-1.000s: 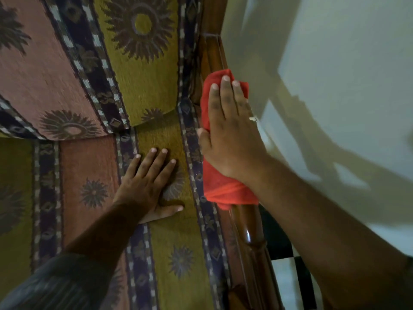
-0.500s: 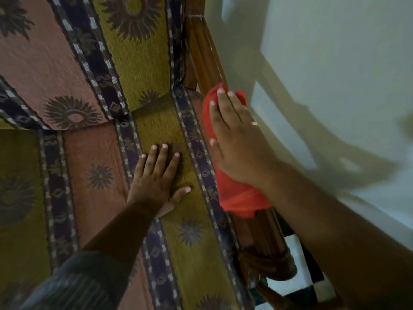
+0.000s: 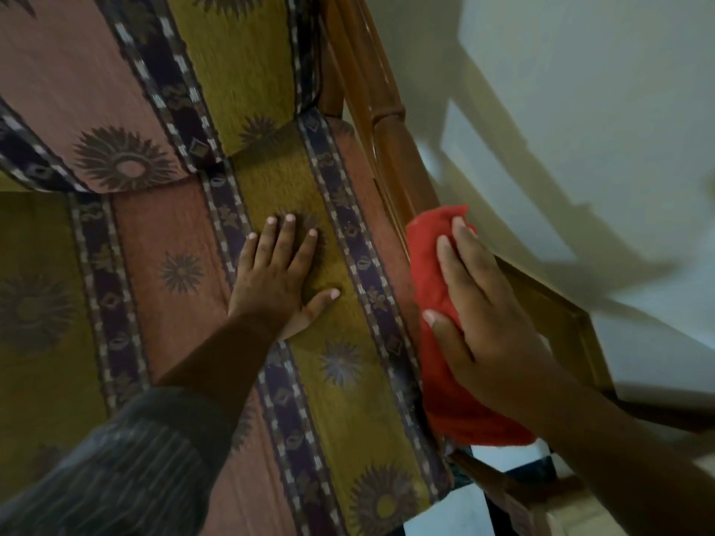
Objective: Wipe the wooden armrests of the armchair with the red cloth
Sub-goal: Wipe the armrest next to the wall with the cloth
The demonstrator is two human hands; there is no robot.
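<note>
One view is available, the head camera, looking down onto the armchair. Right hand (image 3: pixel 479 315): laid flat, fingers extended and close together, pressing the red cloth (image 3: pixel 433 288) against the wooden armrest (image 3: pixel 390 148) on the chair's right side. The cloth is bunched lengthwise along the rail, covering its near portion; it shows beyond the fingertips and below the wrist (the rail under it is hidden). The bare stretch of armrest runs up and away toward the backrest, next to the pale wall (image 3: pixel 580 90). Left hand (image 3: pixel 278 276): open, palm down, fingers slightly spread, resting on the patterned seat cushion (image 3: pixel 348 381), holding nothing. A dark striped sleeve (image 3: pixel 116 470) covers the left forearm.
</note>
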